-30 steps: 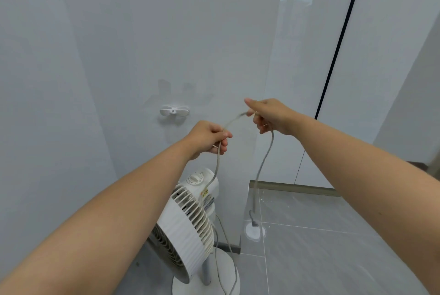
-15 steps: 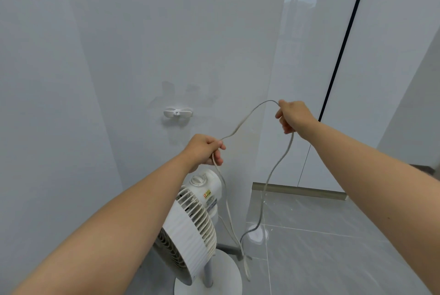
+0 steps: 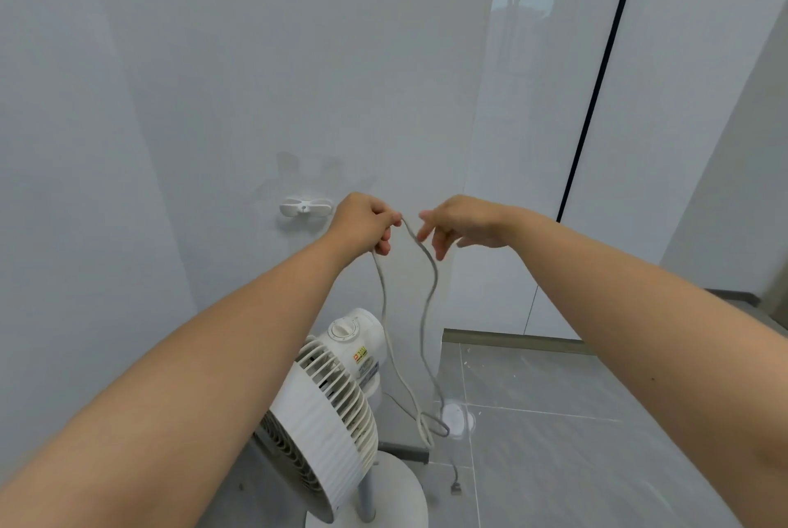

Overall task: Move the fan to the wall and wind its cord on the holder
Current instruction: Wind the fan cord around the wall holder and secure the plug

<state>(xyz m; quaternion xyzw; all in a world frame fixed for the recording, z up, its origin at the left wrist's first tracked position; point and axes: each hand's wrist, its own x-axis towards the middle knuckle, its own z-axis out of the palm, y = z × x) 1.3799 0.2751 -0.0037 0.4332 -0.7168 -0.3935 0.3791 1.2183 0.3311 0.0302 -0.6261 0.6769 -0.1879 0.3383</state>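
Evidently the step in hand was gathering the cord (image 3: 383, 306) into loops for the holder (image 3: 305, 207). The left hand (image 3: 362, 222), just right of the holder at mid frame, had its fingers curled round the cord, thumb and forefinger pinching the top of a bend. The right hand (image 3: 467, 220) was close beside it, fingers loosely spread, forefinger tip next to the right strand; whether it touched could not be told. To do this well, I judged, the right hand should slide down that strand, take an even length each time and bring it up to the left, so the loops match and no twist builds. The left should hold the bends firmly and keep near the holder. Slack should come up gently, lest it tug the fan (image 3: 328, 399) or drag the plug (image 3: 456, 488) across the floor (image 3: 597, 442).

The cord hung in two strands from the left hand, its long axis nearly vertical, down to a small loop low at centre; the plug end lay on the floor below it. The holder ran level along the wall (image 3: 256, 58), its arms pointing left and right. The fan stood upright on its round base at lower centre, close to the wall, head tilted, grille facing the lower left of the frame, knob end toward the upper right.
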